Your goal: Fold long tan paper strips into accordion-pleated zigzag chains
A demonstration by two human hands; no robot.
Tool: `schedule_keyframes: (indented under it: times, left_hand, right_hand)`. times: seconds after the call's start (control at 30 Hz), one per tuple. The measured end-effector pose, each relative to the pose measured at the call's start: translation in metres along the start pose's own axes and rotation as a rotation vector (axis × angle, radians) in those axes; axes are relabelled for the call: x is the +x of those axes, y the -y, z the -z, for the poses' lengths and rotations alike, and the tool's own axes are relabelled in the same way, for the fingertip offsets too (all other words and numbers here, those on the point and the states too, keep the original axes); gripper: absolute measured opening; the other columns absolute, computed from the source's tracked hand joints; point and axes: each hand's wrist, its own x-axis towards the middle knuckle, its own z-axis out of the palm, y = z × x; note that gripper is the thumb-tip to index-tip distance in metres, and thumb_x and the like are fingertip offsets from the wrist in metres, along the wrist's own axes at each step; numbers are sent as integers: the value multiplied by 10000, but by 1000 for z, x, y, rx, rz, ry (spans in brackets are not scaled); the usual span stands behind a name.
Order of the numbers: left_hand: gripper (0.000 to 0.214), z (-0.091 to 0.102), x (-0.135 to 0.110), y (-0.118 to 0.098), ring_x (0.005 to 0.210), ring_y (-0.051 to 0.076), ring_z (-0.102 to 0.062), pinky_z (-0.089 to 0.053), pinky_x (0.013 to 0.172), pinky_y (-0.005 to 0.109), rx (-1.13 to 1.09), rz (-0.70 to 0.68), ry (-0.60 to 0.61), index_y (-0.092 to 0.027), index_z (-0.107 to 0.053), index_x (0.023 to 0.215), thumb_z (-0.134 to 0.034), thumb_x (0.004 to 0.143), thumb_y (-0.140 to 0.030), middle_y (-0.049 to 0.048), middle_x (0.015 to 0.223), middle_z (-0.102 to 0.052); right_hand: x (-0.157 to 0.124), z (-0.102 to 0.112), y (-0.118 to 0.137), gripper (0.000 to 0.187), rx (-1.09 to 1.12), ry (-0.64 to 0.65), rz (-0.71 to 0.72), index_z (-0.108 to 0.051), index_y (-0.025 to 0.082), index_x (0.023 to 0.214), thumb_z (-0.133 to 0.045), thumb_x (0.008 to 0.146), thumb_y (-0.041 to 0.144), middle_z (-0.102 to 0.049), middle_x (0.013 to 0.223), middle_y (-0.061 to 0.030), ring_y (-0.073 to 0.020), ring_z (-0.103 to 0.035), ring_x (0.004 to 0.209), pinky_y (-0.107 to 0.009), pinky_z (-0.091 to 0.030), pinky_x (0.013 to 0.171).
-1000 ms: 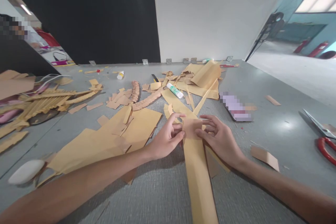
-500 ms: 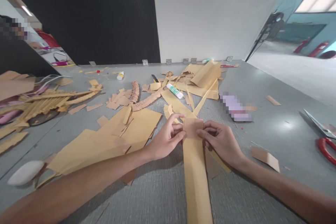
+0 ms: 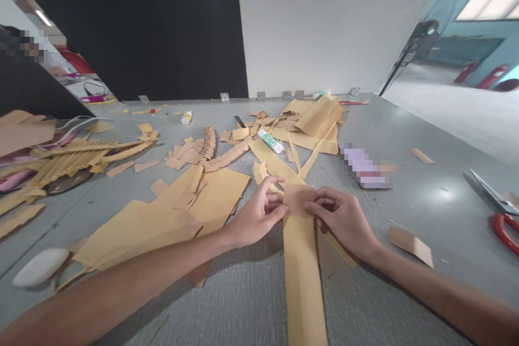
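A long strip of yellow-brown paper (image 3: 304, 270) runs from the near edge of the view up to my hands. At its far end lies a darker brown flap (image 3: 299, 198), folded over or laid on top; I cannot tell which. My left hand (image 3: 263, 211) pinches the left edge of this end between thumb and fingers. From the other side, my right hand (image 3: 338, 215) grips the right edge, thumb on top. A glue stick (image 3: 270, 141) lies just beyond my hands among paper pieces.
Scissors with red handles (image 3: 505, 221) lie at the right. Paper sheets (image 3: 219, 194) and scraps spread left of my hands, with a white computer mouse (image 3: 40, 267) nearby. Crumpled paper (image 3: 318, 119) is heaped behind. A black and white partition (image 3: 316, 27) closes off the table's back.
Both hands hold nearly the same place on the paper strip. My left thumb has shifted very slightly to the right; otherwise the table looks the same.
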Motion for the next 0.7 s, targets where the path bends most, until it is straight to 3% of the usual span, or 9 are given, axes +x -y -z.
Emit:
schedule_keyframes:
  times: [0.27,0.4,0.6,0.7]
  left_hand:
    - [464,2,1,-1,639,106,-493,-314,591,240,-10,18,17,-235,-361,1368,-593,975,-320,-36,748,-558]
    - [463,2,1,-3,654,114,-520,-349,625,244,-9,22,2,-228,-375,1358,-605,970,-336,-45,729,-541]
    - [470,3,2,-4,794,169,-653,-482,777,298,-66,47,-14,-210,-404,1350,-612,965,-381,8,811,-665]
    - [415,4,5,-2,759,174,-673,-524,748,303,-74,67,-65,-174,-512,1259,-649,938,-401,27,815,-694]
  right_hand:
    - [-1,0,0,272,25,5,-16,-634,199,798,-756,848,437,-606,521,39,-100,-487,424,-223,-370,416]
    - [-1,-1,0,291,47,9,-24,-629,197,805,-758,838,457,-613,526,33,-104,-491,421,-223,-372,404]
    - [-1,0,-1,277,60,25,-41,-625,199,794,-762,842,436,-632,540,26,-103,-510,435,-215,-395,414]
    - [-1,0,-3,259,49,29,-45,-629,198,800,-748,858,421,-635,536,22,-104,-512,431,-212,-385,407]
